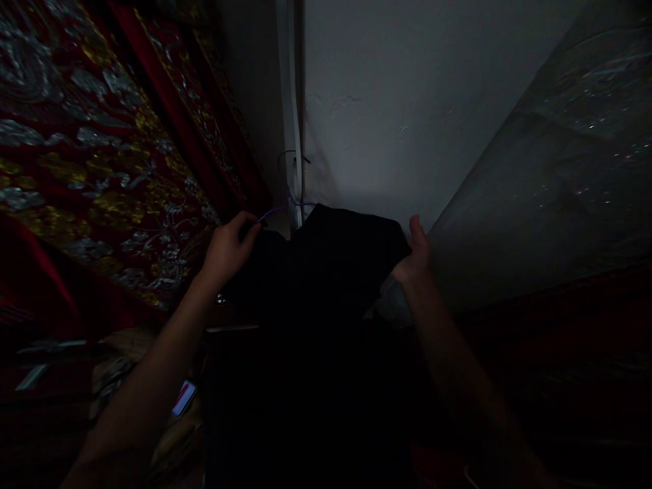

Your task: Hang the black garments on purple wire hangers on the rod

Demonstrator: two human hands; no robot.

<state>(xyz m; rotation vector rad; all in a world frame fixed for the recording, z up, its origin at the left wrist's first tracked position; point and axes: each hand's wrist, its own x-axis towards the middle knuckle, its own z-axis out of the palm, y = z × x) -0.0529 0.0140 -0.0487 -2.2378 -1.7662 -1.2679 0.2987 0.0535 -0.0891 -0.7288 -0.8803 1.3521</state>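
Observation:
A black garment point(341, 261) spreads in the middle of the view, too dark for its kind to show. A thin purple wire point(275, 210), like part of a hanger, runs from its top toward a pale vertical strip. My left hand point(229, 248) is closed at the garment's upper left edge, thumb and fingers pinched where the wire ends. At the opposite edge, my right hand point(413, 257) holds the dark cloth, its thumb raised off the fabric and its other fingers partly hidden behind it.
Red cloth with gold and silver embroidery point(122, 149) fills the left side. Behind the garment stands a pale wall point(387, 102) with the upright strip point(296, 109). Shiny clear sheeting point(570, 149) covers the right. A lit phone-like screen point(184, 398) lies low at left.

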